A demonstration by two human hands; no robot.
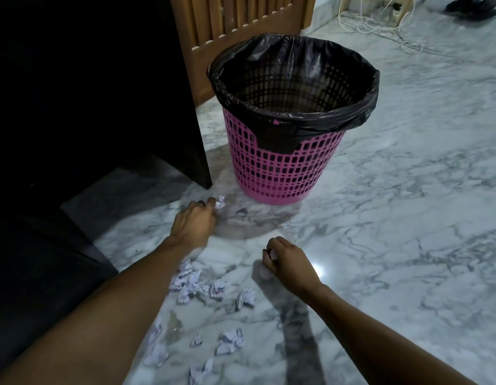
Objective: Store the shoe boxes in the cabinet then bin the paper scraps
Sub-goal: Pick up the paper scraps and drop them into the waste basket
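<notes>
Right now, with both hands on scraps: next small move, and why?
Probably lift the left hand with its pinched crumpled white paper scrap over the pink lattice plastic bin and release: it stands just beyond, open-topped. The right hand, gripping a second paper scrap, can follow.

A single wide-angle view from the person's head looks forward and steeply down, close above the grey-veined white marble floor (pixel 407 218). The pink plastic lattice bin with a black liner (pixel 282 168) stands near 12 o'clock, the dark wooden cabinet (pixel 88 93) toward 10 o'clock.
</notes>
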